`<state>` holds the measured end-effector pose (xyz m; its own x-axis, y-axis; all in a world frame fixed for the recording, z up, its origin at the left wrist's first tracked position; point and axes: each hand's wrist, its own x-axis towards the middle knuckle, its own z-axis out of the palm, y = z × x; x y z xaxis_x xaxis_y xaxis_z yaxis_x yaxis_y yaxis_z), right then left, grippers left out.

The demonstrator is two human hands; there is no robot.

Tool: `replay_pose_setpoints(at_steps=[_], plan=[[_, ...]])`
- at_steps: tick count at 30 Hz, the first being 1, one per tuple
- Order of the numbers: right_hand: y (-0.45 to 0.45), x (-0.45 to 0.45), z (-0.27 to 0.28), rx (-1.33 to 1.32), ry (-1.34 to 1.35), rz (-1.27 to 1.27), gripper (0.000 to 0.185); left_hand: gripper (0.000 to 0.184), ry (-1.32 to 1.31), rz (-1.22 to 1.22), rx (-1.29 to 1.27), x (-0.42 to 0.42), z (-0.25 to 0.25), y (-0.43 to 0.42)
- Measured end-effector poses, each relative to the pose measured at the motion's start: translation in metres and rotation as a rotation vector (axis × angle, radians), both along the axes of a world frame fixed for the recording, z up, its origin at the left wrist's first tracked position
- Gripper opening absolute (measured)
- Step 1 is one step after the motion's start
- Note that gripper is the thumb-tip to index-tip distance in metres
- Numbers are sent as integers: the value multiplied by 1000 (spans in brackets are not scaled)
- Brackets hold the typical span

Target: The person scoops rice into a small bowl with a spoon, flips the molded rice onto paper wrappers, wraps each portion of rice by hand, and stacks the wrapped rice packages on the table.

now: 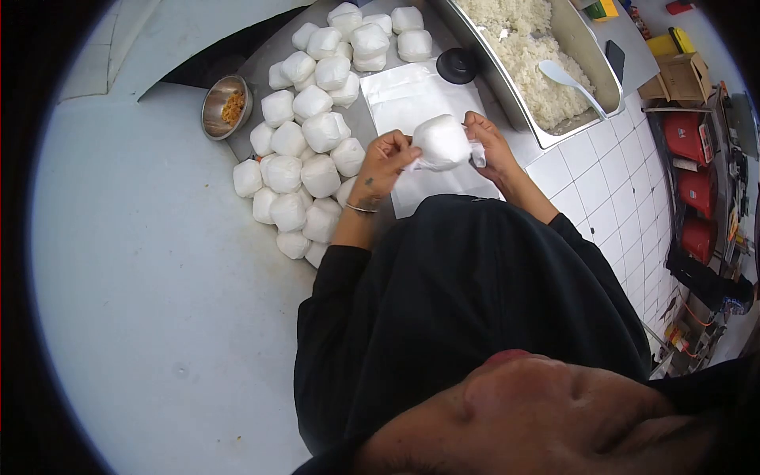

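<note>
From where I stand, the person's left hand (pixel 384 165) is curled almost closed, thumb and fingertips pinching the wrapper at one side of a rounded white bundle in thin, paper-like wrapping (pixel 441 142). The right hand (pixel 492 149) is bent inward opposite, its fingers nipping a loose, twisted end of the same wrapper. The bundle sits between both hands, above flat white rectangular sheets (pixel 423 91) on a grey metal table (pixel 273 51). A heap of similar white wrapped bundles (pixel 324 132) runs along the table's left side from far edge to near edge. A round black dish-like object (pixel 457 66) touches the sheets' far right corner. Beyond the right side stands a deep rectangular steel pan (pixel 582 36) of white rice (pixel 514 51), a white plastic spoon (pixel 571 83) resting in it. Just beside the table's left edge is a round steel bowl (pixel 207 111) holding orange-brown food (pixel 233 107).
</note>
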<state>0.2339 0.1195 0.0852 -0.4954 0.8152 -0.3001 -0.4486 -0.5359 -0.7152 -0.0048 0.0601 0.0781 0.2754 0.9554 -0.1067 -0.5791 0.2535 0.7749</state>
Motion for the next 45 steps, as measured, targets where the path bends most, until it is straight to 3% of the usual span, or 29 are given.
replay_pose_setpoints(at_steps=[2,3,7,10,13,16,19,22,23,25,27,28,31,34,35,38,39,42,44,45], plan=[[-4,-14,20,-82,208,-15,15,21,-47,109,12,30,11,-8],[-9,-27,46,-208,93,-119,17,25,-71,163,17,43,18,-12],[-5,-27,45,-118,83,-4,21,30,130,220,42,51,35,-20],[1,-19,33,60,8,-78,22,20,624,289,30,45,54,-22],[3,-11,37,330,-184,-223,22,17,818,320,92,40,70,-21],[-4,-14,44,658,-522,-345,17,29,528,115,-130,33,56,-24],[-15,-21,50,835,-870,-373,12,43,-42,124,-408,33,57,-23],[-29,-43,56,1271,-878,-435,12,51,246,92,-419,46,67,-18],[-34,-48,59,1319,-894,-398,16,50,221,150,-427,49,60,-17],[-34,-44,61,1065,-843,-208,19,47,172,264,-436,52,38,-16],[-28,-37,65,759,-726,-30,21,47,-104,274,-382,47,24,-14],[-24,-36,73,622,-589,37,21,46,-241,278,-352,46,40,-11],[-14,-27,95,256,-220,288,26,57,-344,96,-398,50,58,-25],[-6,-21,85,115,-168,442,26,62,-308,-25,-411,44,29,-26],[-6,-21,84,127,-232,431,32,61,-261,-19,-440,41,27,-25],[4,-15,39,522,-470,378,39,64,-157,1,-485,41,35,-23],[4,-16,28,511,-453,363,40,66,-128,7,-493,43,39,-23],[8,-20,4,528,-470,302,46,47,-255,86,-544,51,42,-23],[9,-27,-11,593,-584,227,50,46,-135,184,-501,54,34,-20],[9,-31,-13,752,-732,163,55,45,-75,233,-475,55,35,-18]])
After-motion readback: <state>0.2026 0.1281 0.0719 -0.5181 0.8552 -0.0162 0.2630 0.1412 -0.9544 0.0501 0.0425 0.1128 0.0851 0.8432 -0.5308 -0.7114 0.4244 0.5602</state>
